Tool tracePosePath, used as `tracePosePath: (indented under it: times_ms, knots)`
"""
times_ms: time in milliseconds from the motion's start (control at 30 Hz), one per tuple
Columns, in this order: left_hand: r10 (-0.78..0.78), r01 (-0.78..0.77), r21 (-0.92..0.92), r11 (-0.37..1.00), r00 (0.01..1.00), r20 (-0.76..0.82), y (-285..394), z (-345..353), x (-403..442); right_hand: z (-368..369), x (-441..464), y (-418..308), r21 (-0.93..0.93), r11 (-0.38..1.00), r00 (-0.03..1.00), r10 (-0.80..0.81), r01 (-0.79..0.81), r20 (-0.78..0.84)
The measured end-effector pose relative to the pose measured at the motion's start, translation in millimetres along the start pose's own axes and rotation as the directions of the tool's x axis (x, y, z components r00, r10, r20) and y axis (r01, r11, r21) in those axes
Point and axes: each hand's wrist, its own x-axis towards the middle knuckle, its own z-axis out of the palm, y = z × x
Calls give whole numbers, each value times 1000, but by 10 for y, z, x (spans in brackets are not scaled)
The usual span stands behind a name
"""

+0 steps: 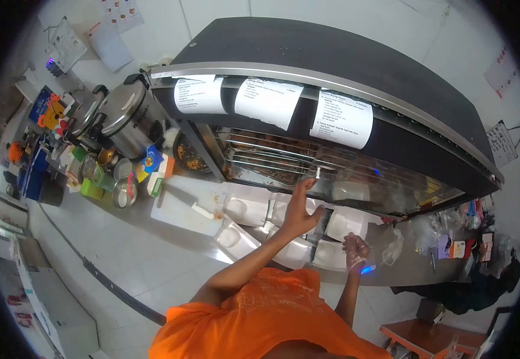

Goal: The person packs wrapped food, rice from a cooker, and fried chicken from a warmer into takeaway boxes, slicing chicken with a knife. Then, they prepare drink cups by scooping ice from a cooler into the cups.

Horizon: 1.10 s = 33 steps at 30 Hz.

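My left hand point(300, 215) is bare and raised to the front of a black food warmer point(331, 51). Its index finger reaches the small knob point(318, 172) on the warmer's glass door point(361, 179), and the thumb stands apart. Wire racks point(266, 152) with browned food show behind the front. My right hand point(356, 250) wears a clear plastic glove. Its fingers are curled, with nothing visible in them, above the counter beside the open white boxes. A mound of white rice sits in several of these, such as the near left box point(236, 240) and the right box point(339, 226).
A knife point(191, 202) lies on a white cutting board point(173, 215) at the left. Farther left stand large steel pots point(128, 110), bowls and small containers. Printed slips point(340, 118) hang from the warmer. Plastic bags point(427, 230) lie on the right of the counter point(403, 266).
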Motion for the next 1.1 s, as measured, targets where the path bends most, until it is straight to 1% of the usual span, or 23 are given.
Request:
tracePosePath:
  times_ms: [33, 100, 133, 167, 200, 233, 267, 300, 333, 400, 433, 467, 533, 567, 600, 633, 733, 767, 833, 900, 1000, 1033, 1100]
  knots:
    - [14, -10, -59, 998, 998, 65, 24, -10, -2, 54, -23, -2, 29, 999, 999, -35, 34, 28]
    - [-58, 107, -195, 975, 968, 243, -86, -90, -12, 257, -8, 65, 95, 990, 990, -112, 104, 81]
    - [-79, 169, -252, 953, 940, 331, -149, -144, -10, 403, 45, 139, 387, 922, 983, -90, 20, 162]
    - [-93, 199, -328, 923, 946, 312, -149, -222, -50, 571, 119, 237, 635, 768, 965, -96, -85, 245]
    - [-95, 205, -364, 909, 950, 297, -210, -315, -120, 693, 116, 201, 814, 544, 939, -127, -203, 320]
    - [-101, 214, -398, 892, 953, 287, -335, -423, -215, 859, 130, 163, 709, 703, 934, -212, -60, 288]
    - [-111, 228, -430, 874, 954, 279, -441, -552, -332, 1021, 84, -177, 493, 860, 903, -309, 131, 299]
    - [-142, 251, -451, 857, 955, 262, -511, -711, -462, 1182, 34, -531, 243, 909, 862, -404, 339, 307]
    - [-175, 276, -470, 838, 953, 248, -565, -880, -600, 1240, -67, -1071, -107, 829, 792, -476, 549, 382]
    - [-254, 291, -459, 839, 957, 143, -619, -1188, -891, 1554, -3, -1382, -243, 619, 665, -693, 747, 280]
    - [-306, 306, -450, 839, 949, 73, -601, -1327, -1020, 1710, 96, -1504, -339, 499, 581, -786, 797, 211]
    - [-355, 318, -441, 839, 935, -1, -583, -1453, -1145, 1851, 220, -1600, -439, 371, 476, -865, 819, 157]
    - [-444, 364, -430, 826, 890, -99, -623, -1692, -1426, 2069, 446, -1720, -631, 255, 453, -875, 733, 172]
    - [-484, 385, -426, 819, 862, -150, -636, -1781, -1545, 2112, 503, -1923, -670, 341, 659, -692, 659, 296]
    - [-512, 401, -424, 812, 838, -188, -624, -1844, -1635, 2108, 523, -2205, -719, 400, 806, -446, 568, 389]
    - [-538, 416, -424, 805, 812, -226, -592, -1901, -1714, 2111, 567, -2374, -774, 426, 881, -160, 469, 446]
    - [-594, 444, -444, 778, 750, -291, -660, -2012, -1948, 2251, 813, -2294, -770, 445, 889, -189, 457, 418]
    - [-604, 450, -446, 774, 736, -306, -637, -2024, -1984, 2238, 781, -2431, -795, 449, 909, -115, 408, 401]
    - [-617, 460, -446, 768, 719, -321, -629, -2053, -2050, 2313, 885, -2317, -811, 464, 930, -259, 358, 262]
    - [-622, 468, -440, 766, 714, -322, -658, -2078, -2112, 2401, 899, -2158, -818, 490, 932, -332, 302, 145]
    - [-664, 572, -340, 747, 675, -323, -956, -2118, -2334, 2470, 881, -2168, -813, 534, 956, -281, 232, 89]
    - [-725, 654, -314, 688, 609, -321, -1065, -2106, -2427, 2442, 829, -2224, -788, 576, 965, -250, 219, 85]
    - [-825, 797, -256, 547, 461, -325, -1266, -2089, -2598, 2476, 904, -2250, -790, 573, 952, -301, 220, 47]
